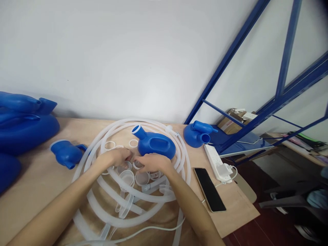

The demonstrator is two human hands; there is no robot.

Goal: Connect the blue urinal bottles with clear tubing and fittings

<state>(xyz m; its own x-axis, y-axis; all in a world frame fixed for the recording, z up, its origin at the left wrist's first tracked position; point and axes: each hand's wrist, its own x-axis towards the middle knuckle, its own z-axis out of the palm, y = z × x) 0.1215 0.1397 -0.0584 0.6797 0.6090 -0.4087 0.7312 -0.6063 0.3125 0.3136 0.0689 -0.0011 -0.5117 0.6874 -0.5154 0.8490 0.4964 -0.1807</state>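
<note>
My left hand (120, 156) reaches down among loose translucent caps inside a coil of tubing, its fingers bent and partly hidden. A clear cap (124, 167) is right under its fingertips. Beside it, my right hand (153, 162) has its thumb and fingers closed at the edge of a small clear cap (137, 165). A blue plastic urinal bottle (160, 143) with a white-rimmed neck lies just behind the right hand. More round caps (126, 178) and white rings (133, 143) lie around both hands. The whitish tubing (123, 221) loops around all of these.
Large blue bottles (28, 131) are piled at the left, with a smaller blue bottle (67, 153) near the coil. Another blue bottle (196, 135) stands back right. A phone (209, 189) and a power strip (214, 159) lie near the table's right edge. A blue metal frame (228, 51) rises behind.
</note>
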